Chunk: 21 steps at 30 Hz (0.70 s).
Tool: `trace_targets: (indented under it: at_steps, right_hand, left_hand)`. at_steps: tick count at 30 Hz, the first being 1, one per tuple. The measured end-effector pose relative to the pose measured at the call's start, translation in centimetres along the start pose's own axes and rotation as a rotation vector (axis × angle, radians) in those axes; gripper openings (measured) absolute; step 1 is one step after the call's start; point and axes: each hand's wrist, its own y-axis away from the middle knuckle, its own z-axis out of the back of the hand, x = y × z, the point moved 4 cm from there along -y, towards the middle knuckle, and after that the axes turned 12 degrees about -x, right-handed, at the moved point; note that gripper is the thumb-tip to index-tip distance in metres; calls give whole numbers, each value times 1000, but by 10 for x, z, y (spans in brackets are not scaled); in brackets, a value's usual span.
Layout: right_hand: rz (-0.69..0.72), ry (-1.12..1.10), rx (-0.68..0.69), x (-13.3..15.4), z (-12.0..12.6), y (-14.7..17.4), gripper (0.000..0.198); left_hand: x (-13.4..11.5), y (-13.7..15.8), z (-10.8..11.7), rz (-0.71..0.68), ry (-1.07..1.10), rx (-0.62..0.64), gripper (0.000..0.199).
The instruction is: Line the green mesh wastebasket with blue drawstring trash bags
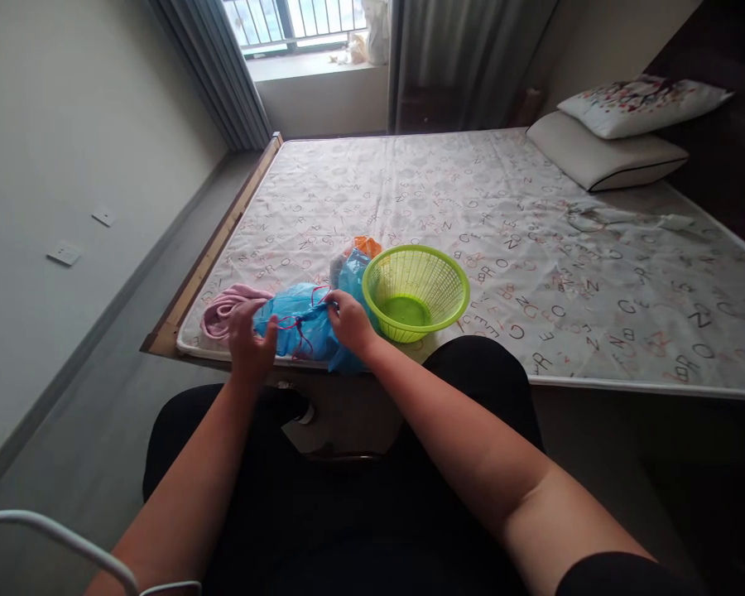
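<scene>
1. Mattress [502,248]: lies flat on a bed with a wooden frame edge [219,236]; the cover is pale and printed with scattered letters. All handled items rest along its near edge, toward the left corner.
2. Blue bag [304,302]: thin, glossy plastic, lying at the near edge of the mattress, between the two hands. A red cord [299,320] crosses its top, with a loop standing up near the right hand.
3. Right hand [348,319]: positioned over the right part of the blue bag. The grip is closed, thumb and forefinger pinching at the gathered plastic beside the cord loop; whether the cord itself is also pinched cannot be told.
4. Left hand [252,338]: positioned at the left end of the blue bag. The grip is parted, with blue plastic visible between thumb and fingers; contact between thumb and cord cannot be confirmed.
5. Pink cloth [219,314]: rolled, located at the mattress corner, left of the blue bag and partly covered by the left hand.
6. Green basket [434,285]: perforated, upright, just right of the right hand, with its opening facing up.
7. Second blue bundle [353,269]: located behind the right hand, against the left side of the basket; an orange item [367,245] shows at its top.
8. Pillows [608,149]: two, stacked at the far right of the mattress.
</scene>
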Motion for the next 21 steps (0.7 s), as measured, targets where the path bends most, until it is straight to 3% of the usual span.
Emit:
trace_targets:
  at_steps: [2, 5, 8, 12, 15, 18, 21]
  right_hand:
    - [-2, -36, 16, 2, -2, 1, 23]
    - [-26, -11, 26, 3, 0, 2, 25]
    - [21, 42, 13, 8, 6, 2, 26]
    - [225, 101, 53, 23, 10, 7, 40]
    - [303, 144, 147, 27, 3, 12, 29]
    - [283, 175, 149, 24, 0, 12, 14]
    - [209, 177, 77, 21, 8, 6, 15]
  left_hand:
    - [-13, 7, -11, -55, 47, 178, 38]
    - [-9, 16, -27, 49, 68, 377, 37]
    - [2, 17, -30, 142, 35, 367, 31]
    - [0, 15, -28, 153, 54, 327, 28]
    - [-10, 17, -30, 139, 79, 353, 29]
    - [-15, 20, -34, 140, 83, 388, 29]
    - [-12, 20, -36, 158, 86, 404, 28]
